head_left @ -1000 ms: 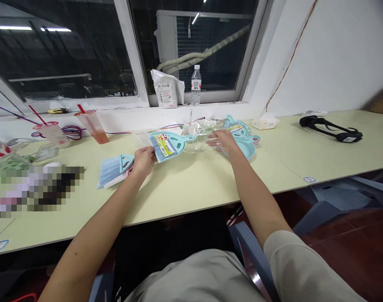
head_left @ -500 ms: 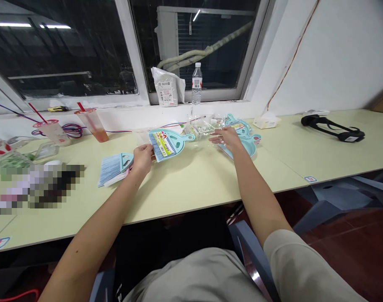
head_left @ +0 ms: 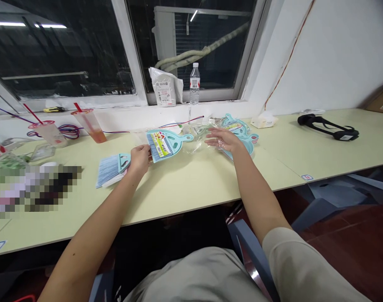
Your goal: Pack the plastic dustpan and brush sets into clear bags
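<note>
My left hand (head_left: 140, 159) grips the left edge of a light-blue dustpan and brush set (head_left: 166, 144), which carries a yellow-green label and is tilted up above the table. Just left of that hand lie loose hand brushes (head_left: 111, 168) with pale blue and whitish bristles. My right hand (head_left: 223, 140) is held with fingers stretched out, beside crumpled clear plastic wrapping (head_left: 199, 136); whether it touches the film I cannot tell. Partly hidden behind the right hand, more turquoise dustpans (head_left: 249, 144) rest on the table, one with a label.
Two drink cups with red straws, one a pinkish cup (head_left: 94, 128), stand at the back left near coiled cables (head_left: 68, 131). A water bottle (head_left: 194, 86) and white package (head_left: 164, 88) are on the sill. A tissue pack (head_left: 263, 121) and black strapped device (head_left: 328, 127) lie right.
My right hand has opened its fingers wider and shifted slightly left. The left hand keeps its hold on the dustpan set. The whole view has drifted a little.
</note>
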Demonstrator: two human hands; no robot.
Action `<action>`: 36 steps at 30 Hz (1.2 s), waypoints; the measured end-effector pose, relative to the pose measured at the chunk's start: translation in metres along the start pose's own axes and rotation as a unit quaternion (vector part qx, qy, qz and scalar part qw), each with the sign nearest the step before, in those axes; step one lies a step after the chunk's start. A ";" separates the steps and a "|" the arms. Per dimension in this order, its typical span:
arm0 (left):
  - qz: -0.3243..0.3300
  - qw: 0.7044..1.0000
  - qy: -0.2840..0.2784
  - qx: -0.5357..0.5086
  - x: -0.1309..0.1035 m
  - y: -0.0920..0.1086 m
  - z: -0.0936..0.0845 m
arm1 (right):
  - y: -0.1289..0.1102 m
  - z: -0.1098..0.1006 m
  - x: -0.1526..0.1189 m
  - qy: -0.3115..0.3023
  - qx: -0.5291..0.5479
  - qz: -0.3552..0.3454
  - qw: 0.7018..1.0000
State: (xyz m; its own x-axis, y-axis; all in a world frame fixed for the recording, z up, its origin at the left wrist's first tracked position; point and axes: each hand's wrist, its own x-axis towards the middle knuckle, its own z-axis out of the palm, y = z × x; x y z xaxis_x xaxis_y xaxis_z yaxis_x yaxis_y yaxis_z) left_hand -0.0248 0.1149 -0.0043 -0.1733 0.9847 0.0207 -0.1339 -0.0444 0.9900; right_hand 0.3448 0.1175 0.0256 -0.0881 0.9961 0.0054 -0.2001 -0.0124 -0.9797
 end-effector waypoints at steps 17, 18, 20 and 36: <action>-0.010 0.996 -0.070 -0.051 -0.011 0.007 0.007 | 0.016 0.047 0.000 -0.107 0.016 0.047 0.993; -0.011 0.996 -0.077 -0.050 -0.012 0.007 0.007 | 0.018 0.051 0.001 -0.108 0.016 0.055 0.993; -0.010 0.994 -0.093 -0.048 -0.012 0.006 0.007 | 0.022 0.057 0.003 -0.111 0.028 0.067 0.991; -0.023 0.984 -0.166 -0.063 -0.005 -0.002 0.002 | 0.039 0.070 0.010 -0.106 0.092 0.071 0.988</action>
State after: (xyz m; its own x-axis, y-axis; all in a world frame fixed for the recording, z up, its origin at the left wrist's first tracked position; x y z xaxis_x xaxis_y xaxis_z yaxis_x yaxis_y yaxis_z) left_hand -0.0214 0.1099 -0.0065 0.1612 0.9860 0.0425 -0.2585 0.0006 0.9660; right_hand 0.2676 0.1209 0.0013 -0.3267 0.9427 -0.0684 -0.3437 -0.1859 -0.9205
